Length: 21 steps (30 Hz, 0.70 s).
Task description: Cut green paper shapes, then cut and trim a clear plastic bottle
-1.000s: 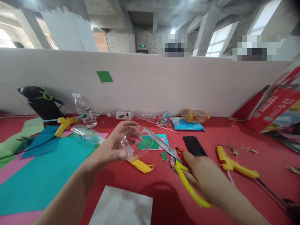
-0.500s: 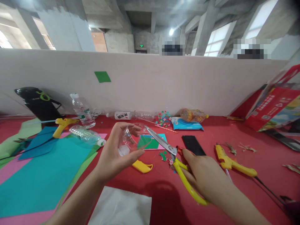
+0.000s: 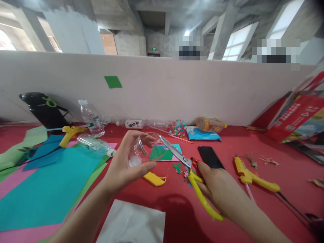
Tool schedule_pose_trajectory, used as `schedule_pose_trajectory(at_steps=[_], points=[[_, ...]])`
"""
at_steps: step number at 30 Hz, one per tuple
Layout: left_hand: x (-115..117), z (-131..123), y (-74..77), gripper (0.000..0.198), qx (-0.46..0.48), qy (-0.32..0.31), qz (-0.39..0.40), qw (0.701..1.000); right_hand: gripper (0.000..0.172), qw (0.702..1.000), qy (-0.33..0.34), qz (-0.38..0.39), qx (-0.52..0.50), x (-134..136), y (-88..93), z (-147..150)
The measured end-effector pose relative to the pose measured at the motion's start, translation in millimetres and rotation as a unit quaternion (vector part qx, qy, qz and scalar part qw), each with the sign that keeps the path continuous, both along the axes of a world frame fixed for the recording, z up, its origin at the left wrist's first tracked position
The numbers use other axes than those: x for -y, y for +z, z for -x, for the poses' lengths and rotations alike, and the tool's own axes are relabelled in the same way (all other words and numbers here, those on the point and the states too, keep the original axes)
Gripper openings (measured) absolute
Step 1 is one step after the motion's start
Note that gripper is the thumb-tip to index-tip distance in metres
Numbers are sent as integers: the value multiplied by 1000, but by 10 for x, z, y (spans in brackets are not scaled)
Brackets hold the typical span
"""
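My left hand (image 3: 129, 158) is wrapped round a clear plastic bottle piece (image 3: 145, 148), its open, cut rim turned to the right. In my right hand (image 3: 215, 179) is a pair of scissors (image 3: 178, 153) with yellow and red handles. The blades point up and left, their tips at the rim of the plastic piece; whether they cut into it I cannot tell. Behind the plastic lie small green, blue and pink sheets (image 3: 168, 155). Star confetti (image 3: 181, 168) is scattered under the scissors, and a yellow comb-edged cutter (image 3: 155, 179) lies below my left hand.
Coloured paper (image 3: 53, 182), a glue gun (image 3: 67, 135) and bottles (image 3: 92, 118) are at left. A black phone (image 3: 210, 157) and another glue gun (image 3: 255, 179) are at right. White paper (image 3: 134, 221) lies in front; a white partition (image 3: 162, 87) stands behind.
The whole view has shifted slightly, so things sit a little further right. Both hands keep nearly the same pose, with the scissor tips still at the plastic rim.
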<state>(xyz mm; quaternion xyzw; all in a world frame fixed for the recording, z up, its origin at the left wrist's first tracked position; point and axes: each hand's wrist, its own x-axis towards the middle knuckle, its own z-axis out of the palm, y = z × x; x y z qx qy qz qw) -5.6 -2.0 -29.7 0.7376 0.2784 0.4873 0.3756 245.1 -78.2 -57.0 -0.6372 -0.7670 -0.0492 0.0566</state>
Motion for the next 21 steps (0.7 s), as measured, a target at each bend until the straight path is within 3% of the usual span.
schedule_pose_trajectory(at_steps=[7, 21], points=[[2, 32, 27, 50, -21, -41, 26, 999, 24, 987, 40, -150, 38, 13, -24, -104], [-95, 162, 42, 51, -5, -120, 62, 991, 15, 985, 71, -148, 56, -49, -104, -154]])
